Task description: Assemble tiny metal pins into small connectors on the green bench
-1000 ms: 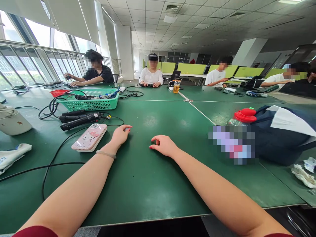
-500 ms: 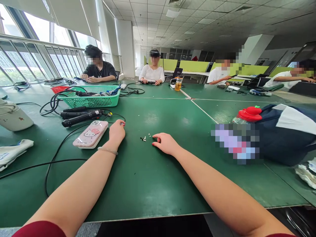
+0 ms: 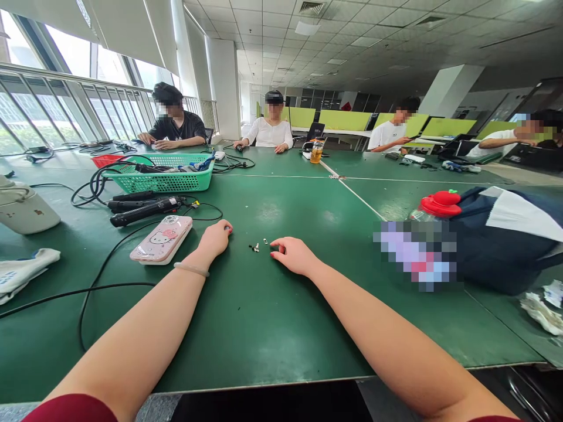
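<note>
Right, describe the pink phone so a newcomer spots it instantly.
Green table, left half: find the green mesh basket. Nearer you, past the black devices, beside the left hand, lies the phone. Its pink cartoon-cat case sets it apart.

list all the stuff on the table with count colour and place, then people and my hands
table: one, green, foreground
small parts: few, black and pale, between hands
phone: one, pink, left
rod-shaped devices: several, black, behind phone
basket: one, green, far left
container: one, whitish, left edge
cables: several, black, left
bottle: one, red-lidded, right
bag: one, navy, right
drink: one, amber, far centre
people: at least four, across
left hand: one, bare
right hand: one, bare
</note>
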The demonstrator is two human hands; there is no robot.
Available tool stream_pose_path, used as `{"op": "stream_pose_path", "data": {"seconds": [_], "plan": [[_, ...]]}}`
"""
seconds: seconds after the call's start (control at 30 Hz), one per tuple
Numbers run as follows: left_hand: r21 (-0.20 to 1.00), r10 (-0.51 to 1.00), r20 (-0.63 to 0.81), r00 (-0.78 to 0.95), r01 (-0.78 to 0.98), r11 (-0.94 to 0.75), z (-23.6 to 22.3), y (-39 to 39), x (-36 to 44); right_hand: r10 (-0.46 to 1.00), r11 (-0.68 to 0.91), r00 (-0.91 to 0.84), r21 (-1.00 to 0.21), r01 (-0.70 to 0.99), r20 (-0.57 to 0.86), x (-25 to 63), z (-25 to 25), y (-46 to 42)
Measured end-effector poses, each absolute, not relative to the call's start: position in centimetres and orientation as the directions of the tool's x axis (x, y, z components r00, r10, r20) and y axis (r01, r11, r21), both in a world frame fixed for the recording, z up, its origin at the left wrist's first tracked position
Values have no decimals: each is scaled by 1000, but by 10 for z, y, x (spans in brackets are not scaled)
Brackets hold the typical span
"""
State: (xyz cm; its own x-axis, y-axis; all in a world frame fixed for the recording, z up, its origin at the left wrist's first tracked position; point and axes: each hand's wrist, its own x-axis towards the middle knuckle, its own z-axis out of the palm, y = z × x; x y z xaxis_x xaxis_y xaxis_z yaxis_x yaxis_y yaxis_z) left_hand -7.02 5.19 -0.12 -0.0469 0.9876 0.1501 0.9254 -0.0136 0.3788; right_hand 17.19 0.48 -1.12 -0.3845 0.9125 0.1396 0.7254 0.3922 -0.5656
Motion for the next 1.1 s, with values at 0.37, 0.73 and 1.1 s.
{"op": "stream_pose_path", "data": {"seconds": [0.37,0.73,1.1], "plan": [[700,954,171,246,651,-294,-2,7,3,925,364,-278,-392,845,259,153,-17,7],[985,980,-69,188,-144,97,1,-4,20,900,432,-350,-416,800,261,155,-18,14],[980,963,-124,241,-120,156,9,-6,13,897,442,-382,-473,762,223,161,-14,16]]}}
